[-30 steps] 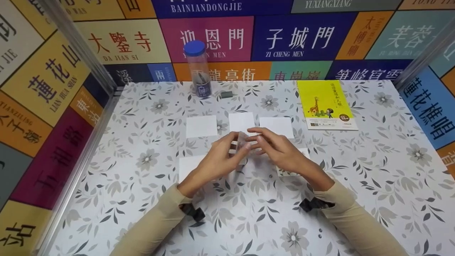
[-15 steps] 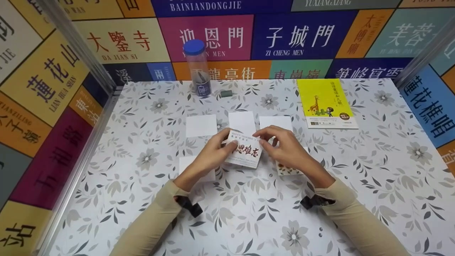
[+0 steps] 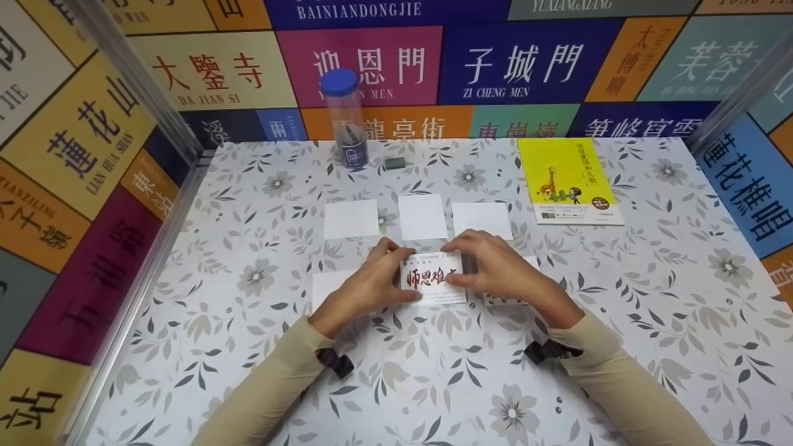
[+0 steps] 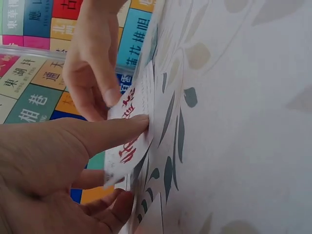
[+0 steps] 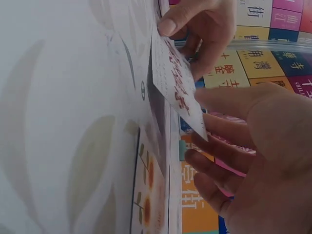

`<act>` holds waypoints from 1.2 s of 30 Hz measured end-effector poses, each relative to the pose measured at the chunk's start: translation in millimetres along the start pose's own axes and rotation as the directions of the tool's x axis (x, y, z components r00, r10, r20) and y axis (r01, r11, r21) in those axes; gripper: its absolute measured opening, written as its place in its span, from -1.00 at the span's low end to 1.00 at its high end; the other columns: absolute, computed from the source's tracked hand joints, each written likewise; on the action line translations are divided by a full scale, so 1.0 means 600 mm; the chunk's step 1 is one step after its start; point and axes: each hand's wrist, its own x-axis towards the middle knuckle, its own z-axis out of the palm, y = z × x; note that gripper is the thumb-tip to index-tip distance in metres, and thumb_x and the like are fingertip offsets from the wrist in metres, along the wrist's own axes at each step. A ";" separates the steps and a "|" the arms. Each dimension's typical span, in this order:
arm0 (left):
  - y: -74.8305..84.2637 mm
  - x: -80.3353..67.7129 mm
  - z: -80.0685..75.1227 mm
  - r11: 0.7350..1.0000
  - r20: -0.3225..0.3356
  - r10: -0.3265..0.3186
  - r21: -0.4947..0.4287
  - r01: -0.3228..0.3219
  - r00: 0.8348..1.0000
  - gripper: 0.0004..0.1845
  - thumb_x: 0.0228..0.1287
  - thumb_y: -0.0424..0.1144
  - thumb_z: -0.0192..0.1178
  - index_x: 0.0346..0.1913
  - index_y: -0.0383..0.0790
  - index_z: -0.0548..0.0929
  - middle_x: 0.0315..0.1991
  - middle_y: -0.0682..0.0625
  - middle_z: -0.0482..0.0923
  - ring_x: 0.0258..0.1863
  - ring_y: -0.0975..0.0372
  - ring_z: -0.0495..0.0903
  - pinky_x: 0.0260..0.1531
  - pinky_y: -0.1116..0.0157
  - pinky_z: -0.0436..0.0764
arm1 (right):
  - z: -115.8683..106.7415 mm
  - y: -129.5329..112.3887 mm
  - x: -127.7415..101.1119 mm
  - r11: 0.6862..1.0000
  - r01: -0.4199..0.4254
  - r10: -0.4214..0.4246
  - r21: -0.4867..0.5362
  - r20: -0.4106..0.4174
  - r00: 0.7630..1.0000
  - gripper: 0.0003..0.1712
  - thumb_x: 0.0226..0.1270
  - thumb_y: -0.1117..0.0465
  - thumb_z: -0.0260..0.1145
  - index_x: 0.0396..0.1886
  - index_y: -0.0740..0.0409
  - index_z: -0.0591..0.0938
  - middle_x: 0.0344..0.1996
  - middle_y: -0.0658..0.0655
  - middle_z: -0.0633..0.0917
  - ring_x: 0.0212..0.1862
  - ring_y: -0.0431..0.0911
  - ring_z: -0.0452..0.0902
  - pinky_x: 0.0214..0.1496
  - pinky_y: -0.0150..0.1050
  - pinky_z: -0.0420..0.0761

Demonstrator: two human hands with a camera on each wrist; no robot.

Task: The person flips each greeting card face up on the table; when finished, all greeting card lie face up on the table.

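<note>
Low over the table, a small white card with red Chinese characters (image 3: 427,277) is tilted slightly. My left hand (image 3: 365,282) pinches its left side; in the left wrist view the thumb (image 4: 117,134) lies on the printed face with fingers behind. At the card's right end is my right hand (image 3: 502,269), its thumb over the last character in the head view. In the right wrist view its fingers (image 5: 219,170) are spread loosely behind the card's corner. A blank white card (image 3: 331,286) lies partly under the left hand, and a flower-printed card (image 3: 505,298) partly under the right.
Three blank white cards (image 3: 422,217) lie in a row beyond the hands. A yellow booklet (image 3: 564,176) is at the back right. Near the wall are a clear bottle with a blue cap (image 3: 344,118) and a small dark green cylinder (image 3: 394,163).
The card was edge-on between both hands, then turned to show its red print. It has since come down toward the table and straightened; the right fingers have loosened.
</note>
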 end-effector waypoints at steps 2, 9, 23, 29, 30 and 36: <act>0.002 0.000 0.002 1.000 0.014 -0.022 0.011 0.022 1.000 -0.09 0.19 -0.10 0.65 0.57 -0.22 0.48 0.31 -0.16 0.37 0.22 0.08 0.45 0.32 0.11 0.58 | -0.002 0.000 -0.005 0.999 0.005 -0.002 -0.052 0.066 0.998 -0.23 0.15 -0.07 0.71 0.36 0.00 0.70 0.31 0.08 0.67 0.37 0.11 0.55 0.49 0.21 0.43; 0.004 0.000 0.005 0.999 0.019 0.012 0.040 -0.013 1.000 -0.17 0.19 -0.09 0.64 0.51 -0.17 0.57 0.31 -0.17 0.40 0.27 0.04 0.42 0.34 0.09 0.55 | -0.005 0.003 -0.011 0.993 0.007 0.013 -0.119 0.166 0.986 -0.11 0.05 -0.12 0.76 0.41 -0.02 0.68 0.39 0.09 0.61 0.43 0.09 0.46 0.53 0.23 0.34; 0.006 -0.006 0.001 0.997 0.058 0.054 0.044 -0.057 0.997 -0.16 0.21 -0.07 0.63 0.54 -0.12 0.56 0.31 -0.14 0.43 0.22 0.08 0.44 0.27 0.12 0.57 | -0.012 0.000 -0.015 0.992 0.015 0.013 -0.128 0.219 0.976 -0.02 0.07 -0.09 0.75 0.51 0.02 0.60 0.47 0.12 0.55 0.51 0.11 0.41 0.59 0.25 0.32; 0.005 -0.008 -0.022 0.999 0.084 0.049 0.018 -0.051 0.995 -0.14 0.22 -0.04 0.62 0.56 -0.10 0.53 0.32 -0.08 0.49 0.22 0.07 0.55 0.25 0.15 0.64 | -0.018 0.000 -0.015 0.994 0.026 0.000 -0.111 0.227 0.974 -0.03 0.13 -0.09 0.72 0.53 0.01 0.57 0.48 0.14 0.55 0.51 0.14 0.43 0.59 0.26 0.34; 0.004 -0.009 -0.027 0.998 0.083 0.053 0.019 -0.055 0.995 -0.15 0.22 -0.05 0.62 0.55 -0.11 0.53 0.31 -0.08 0.51 0.23 0.06 0.57 0.26 0.14 0.65 | -0.019 0.000 -0.014 0.994 0.028 -0.004 -0.103 0.225 0.974 -0.04 0.16 -0.10 0.70 0.54 0.01 0.56 0.48 0.15 0.55 0.52 0.14 0.43 0.59 0.27 0.35; -0.016 -0.026 -0.054 0.995 0.031 0.100 0.020 -0.100 0.995 -0.22 0.24 -0.10 0.61 0.49 -0.20 0.58 0.28 -0.16 0.64 0.26 -0.02 0.62 0.32 0.05 0.64 | -0.015 -0.009 -0.004 0.999 0.042 -0.036 -0.026 0.195 0.980 -0.19 0.36 -0.08 0.58 0.52 0.07 0.56 0.47 0.13 0.58 0.52 0.11 0.46 0.59 0.23 0.41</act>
